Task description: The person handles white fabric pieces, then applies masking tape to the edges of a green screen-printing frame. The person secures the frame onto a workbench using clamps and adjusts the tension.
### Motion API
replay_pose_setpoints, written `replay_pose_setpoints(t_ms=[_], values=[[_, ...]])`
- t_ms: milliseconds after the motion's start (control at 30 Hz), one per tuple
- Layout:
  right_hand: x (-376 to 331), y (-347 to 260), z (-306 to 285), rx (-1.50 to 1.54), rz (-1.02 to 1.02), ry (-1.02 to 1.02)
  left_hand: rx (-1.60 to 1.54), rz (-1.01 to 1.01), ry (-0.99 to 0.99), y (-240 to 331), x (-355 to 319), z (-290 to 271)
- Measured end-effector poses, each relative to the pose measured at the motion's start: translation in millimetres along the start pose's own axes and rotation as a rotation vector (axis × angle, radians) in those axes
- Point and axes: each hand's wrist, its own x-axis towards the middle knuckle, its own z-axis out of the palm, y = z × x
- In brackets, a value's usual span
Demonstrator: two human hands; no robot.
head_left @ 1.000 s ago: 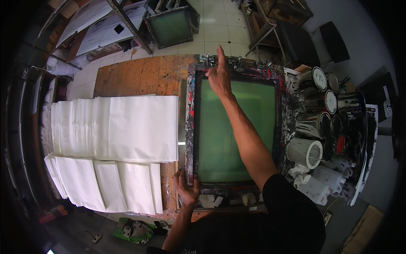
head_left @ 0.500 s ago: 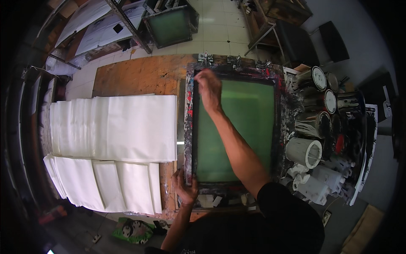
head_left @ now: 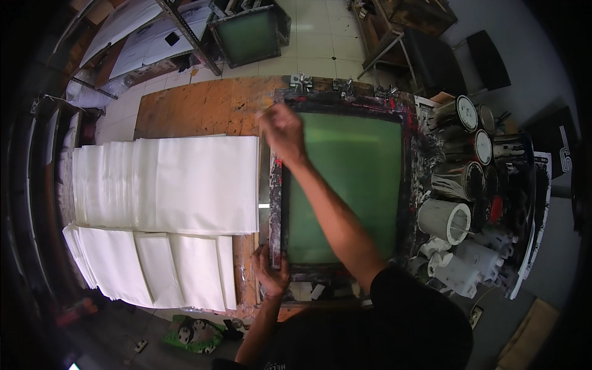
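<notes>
The fingers of the left hand (head_left: 269,269) curl around the near left corner of the screen-printing frame (head_left: 341,185), thumb on top of the dark, ink-stained rail and the other fingers tucked under its edge — a firm clasp on the frame itself. The right hand (head_left: 282,128) is blurred; its fingers look bunched together in a loose fist at the far left corner of the same frame, but whether they pinch anything cannot be told. The right forearm stretches diagonally across the green mesh (head_left: 357,179) from the lower right, crossing most of the screen.

The frame lies flat on the right part of a worn wooden table (head_left: 197,108), its far edge held under metal hinge clamps (head_left: 300,81). Its border is smeared with red and black ink.

Just left of the frame, touching or nearly touching its rail, a stack of white fabric pieces (head_left: 166,185) lies fanned out in overlapping layers; a second fanned stack (head_left: 154,268) sits nearer the person, below the first.

To the right of the frame stand several ink cans (head_left: 456,179) — some lidded, one white bucket (head_left: 444,221) open — crowded together with crumpled white rags (head_left: 459,262). Beyond the table another green screen (head_left: 246,37) stands on the tiled floor (head_left: 320,37), well apart from the hands
</notes>
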Motion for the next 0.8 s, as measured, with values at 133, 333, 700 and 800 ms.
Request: replay_pose_setpoints(t_ms=[133, 333, 700, 800], values=[[59, 37, -70, -0.740, -0.500, 0.442, -0.030, 0.036, 0.044, -4, -1, 6], [132, -31, -62, -1.231, -0.108, -0.126, -0.005, -0.014, 0.027, 3, 0, 1], [157, 5, -80, -0.819, 0.497, 0.025, -0.024, 0.020, 0.022, 1, 2, 2], [142, 5, -88, -1.050, -0.261, 0.018, -0.019, 0.036, 0.036, -1, 2, 2]])
